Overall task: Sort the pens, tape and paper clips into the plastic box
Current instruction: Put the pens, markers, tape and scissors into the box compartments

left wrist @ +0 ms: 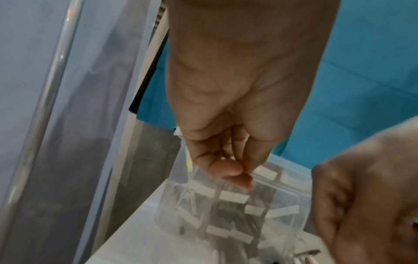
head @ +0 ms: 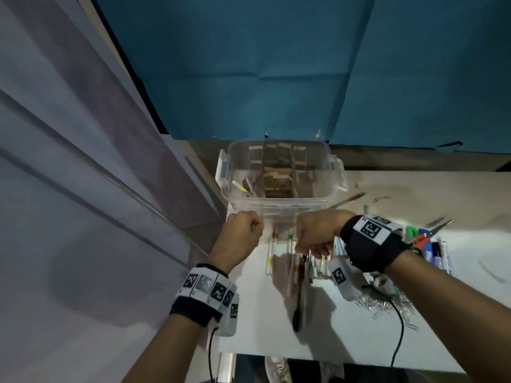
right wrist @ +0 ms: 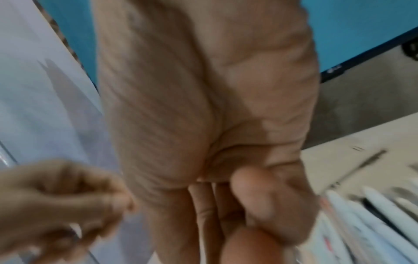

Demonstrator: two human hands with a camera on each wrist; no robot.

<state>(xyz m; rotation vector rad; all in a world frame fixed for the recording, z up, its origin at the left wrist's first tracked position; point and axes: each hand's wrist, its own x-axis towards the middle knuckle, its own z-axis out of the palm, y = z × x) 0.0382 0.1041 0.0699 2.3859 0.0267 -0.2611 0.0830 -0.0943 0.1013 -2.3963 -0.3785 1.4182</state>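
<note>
While the clear plastic box (head: 279, 175) stands at the far edge of the tabletop (head: 345, 341), both hands hover just before its near wall. Left hand (head: 243, 230): fingers curled together into a fist; whether it holds anything cannot be told. Right hand (head: 315, 233): fingers curled downward over a row of pens (head: 293, 261) lying near the tabletop's middle; whether they clamp a pen cannot be told. One pen (head: 243, 189) leans in the box's left compartment. Paper clips (head: 387, 305) are heaped toward the near right, under the right forearm. More markers (head: 439, 252) lie toward the right edge.
</note>
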